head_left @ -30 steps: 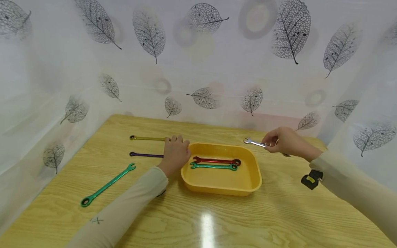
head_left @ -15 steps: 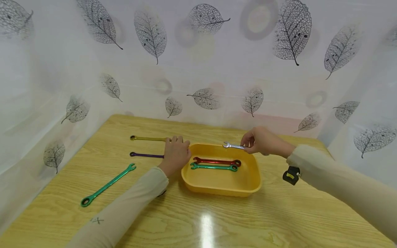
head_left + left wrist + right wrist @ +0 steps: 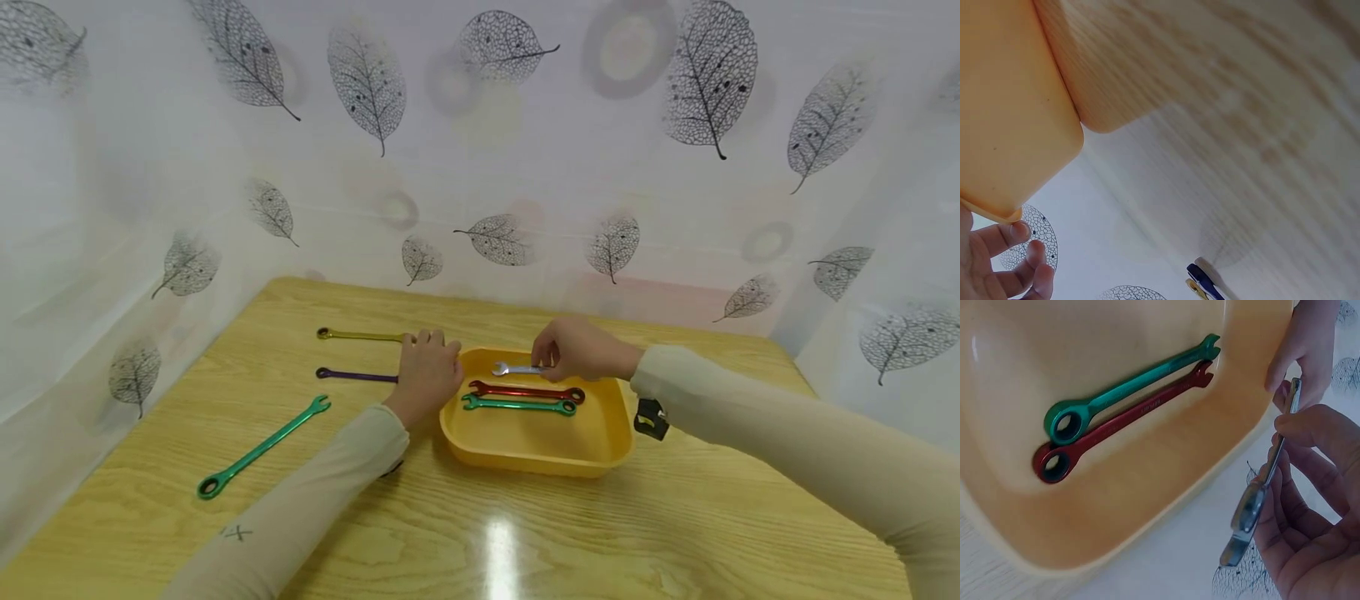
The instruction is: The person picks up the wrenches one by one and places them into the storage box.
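Observation:
My right hand (image 3: 579, 348) pinches a silver wrench (image 3: 513, 368) between thumb and fingers over the far side of a yellow plastic basin (image 3: 532, 458). In the right wrist view the silver wrench (image 3: 1260, 487) appears edge-on, its thicker end toward the camera. Inside the basin a red wrench (image 3: 525, 391) and a green wrench (image 3: 517, 405) lie side by side, open ends to the left. My left hand (image 3: 427, 372) grips the basin's left rim, with the thumb on the inner side. Its fingers (image 3: 1013, 234) show under the rim in the left wrist view.
Left of the basin, a yellow wrench (image 3: 360, 336) and a purple wrench (image 3: 360, 377) lie partly hidden by the left hand. A second green wrench (image 3: 262, 447) lies diagonally nearer on the wooden table (image 3: 480, 533). A leaf-patterned curtain (image 3: 480, 167) stands behind the table.
My right hand has moved left with the silver wrench, from right of the basin to above its far inside. The left hand has kept its place on the rim.

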`<action>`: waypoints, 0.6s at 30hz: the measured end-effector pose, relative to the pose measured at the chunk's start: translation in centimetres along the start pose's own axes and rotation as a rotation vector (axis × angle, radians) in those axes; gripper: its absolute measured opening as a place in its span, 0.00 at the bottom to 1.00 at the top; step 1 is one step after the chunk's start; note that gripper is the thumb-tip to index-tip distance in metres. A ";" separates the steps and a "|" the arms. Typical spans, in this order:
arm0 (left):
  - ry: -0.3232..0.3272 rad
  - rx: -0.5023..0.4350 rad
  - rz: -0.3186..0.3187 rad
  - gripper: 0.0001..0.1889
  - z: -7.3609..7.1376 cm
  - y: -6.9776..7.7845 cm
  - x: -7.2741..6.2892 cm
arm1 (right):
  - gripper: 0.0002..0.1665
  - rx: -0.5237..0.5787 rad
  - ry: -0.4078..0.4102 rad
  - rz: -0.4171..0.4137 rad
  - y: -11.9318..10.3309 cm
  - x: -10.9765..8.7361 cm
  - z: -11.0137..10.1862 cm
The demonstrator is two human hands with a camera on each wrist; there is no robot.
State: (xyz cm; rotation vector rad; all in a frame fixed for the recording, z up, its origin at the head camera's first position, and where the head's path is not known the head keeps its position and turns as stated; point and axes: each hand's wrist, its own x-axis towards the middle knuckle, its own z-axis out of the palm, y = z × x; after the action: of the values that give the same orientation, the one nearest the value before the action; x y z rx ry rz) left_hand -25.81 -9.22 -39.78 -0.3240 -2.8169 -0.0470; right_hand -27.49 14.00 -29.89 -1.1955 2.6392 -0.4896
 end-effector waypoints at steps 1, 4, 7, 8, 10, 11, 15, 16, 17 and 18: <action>-0.004 -0.002 -0.002 0.12 -0.1 0.0 0.0 | 0.05 0.002 -0.002 -0.009 0.0 0.4 0.3; -0.003 -0.011 0.002 0.12 0.0 0.0 0.0 | 0.05 0.003 -0.016 -0.016 0.1 1.3 1.1; 0.009 -0.019 0.011 0.11 0.0 -0.1 0.0 | 0.04 -0.004 -0.038 -0.002 0.1 2.0 1.8; 0.011 -0.020 0.012 0.11 0.1 -0.1 0.0 | 0.03 -0.007 -0.046 0.001 0.0 2.2 2.0; 0.014 -0.018 0.012 0.11 0.1 -0.1 0.0 | 0.03 -0.019 -0.055 0.004 -0.2 2.7 2.4; 0.015 -0.015 0.011 0.11 0.1 -0.1 0.0 | 0.03 -0.028 -0.062 -0.002 -0.3 2.9 2.7; 0.015 -0.005 0.009 0.11 0.0 -0.1 -0.1 | 0.03 -0.054 -0.084 -0.049 -0.1 3.7 4.0; 0.013 -0.004 0.008 0.11 -0.1 0.0 -0.1 | 0.03 -0.051 -0.092 -0.054 0.0 3.9 4.3; 0.011 -0.003 0.008 0.11 -0.1 0.0 -0.1 | 0.03 -0.043 -0.102 -0.056 0.0 4.1 4.6; 0.007 -0.002 0.008 0.11 -0.1 0.0 -0.2 | 0.03 -0.042 -0.110 -0.056 0.1 4.2 4.9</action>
State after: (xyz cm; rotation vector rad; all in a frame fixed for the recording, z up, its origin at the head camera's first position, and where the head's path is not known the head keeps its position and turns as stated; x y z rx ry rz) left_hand -25.62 -9.25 -39.69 -0.3356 -2.8082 -0.0495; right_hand -28.76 9.84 -34.69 -1.2731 2.5412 -0.3677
